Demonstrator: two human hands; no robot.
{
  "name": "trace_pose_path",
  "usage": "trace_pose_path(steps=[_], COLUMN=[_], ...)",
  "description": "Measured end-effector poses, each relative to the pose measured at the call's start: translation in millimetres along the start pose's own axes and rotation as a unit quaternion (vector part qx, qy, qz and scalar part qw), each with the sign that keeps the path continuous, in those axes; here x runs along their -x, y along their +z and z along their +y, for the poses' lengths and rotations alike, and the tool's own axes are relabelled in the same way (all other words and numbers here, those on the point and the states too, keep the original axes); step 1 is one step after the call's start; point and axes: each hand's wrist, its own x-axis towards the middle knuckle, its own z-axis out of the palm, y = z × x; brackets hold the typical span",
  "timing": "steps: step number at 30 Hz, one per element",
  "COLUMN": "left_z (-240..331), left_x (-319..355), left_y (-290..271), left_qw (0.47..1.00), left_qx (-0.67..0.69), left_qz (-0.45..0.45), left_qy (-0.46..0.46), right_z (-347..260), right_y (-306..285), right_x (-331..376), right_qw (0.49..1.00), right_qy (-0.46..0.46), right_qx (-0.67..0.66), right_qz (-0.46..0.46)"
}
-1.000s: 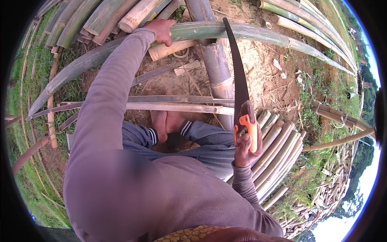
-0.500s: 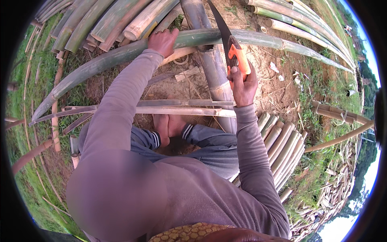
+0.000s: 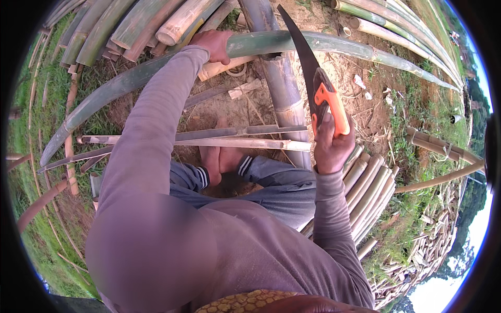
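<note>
A long green bamboo pole (image 3: 261,44) lies crosswise in front of me, over a thicker greyish bamboo log (image 3: 282,86). My left hand (image 3: 213,45) is wrapped round the pole, left of the log. My right hand (image 3: 335,145) is closed on the orange handle of a hand saw (image 3: 304,52). The saw's dark blade points away from me and passes across the pole just right of the log; whether its teeth touch the pole I cannot tell. Split bamboo strips (image 3: 235,142) lie across, between the pole and my bare feet.
Cut bamboo poles (image 3: 122,31) are stacked at the far left, and more long poles (image 3: 386,31) at the far right. A pile of short bamboo pieces (image 3: 370,190) lies beside my right forearm. Bamboo scraps (image 3: 430,250) are heaped farther right. A bamboo rail (image 3: 443,147) stands at the right.
My right hand has drawn the saw back toward me and to the right, so more blade shows this side of the pole. My left hand keeps its hold on the pole.
</note>
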Motion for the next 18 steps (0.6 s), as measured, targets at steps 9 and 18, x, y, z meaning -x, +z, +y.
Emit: trace_pose_path(steps=[9,18], left_z=[0,-2], left_x=[0,-1], left_y=[10,2], left_qw=[1.000,1.000], left_qx=[-0.001,0.002], left_qz=[0.026,0.010], left_qy=[0.014,0.025], right_z=[25,38], right_y=[46,6], right_x=[-62,7], right_qw=[1.000,0.999], right_qy=[-0.027,-0.021], right_qx=[-0.005,-0.016], right_qz=[0.012,0.024])
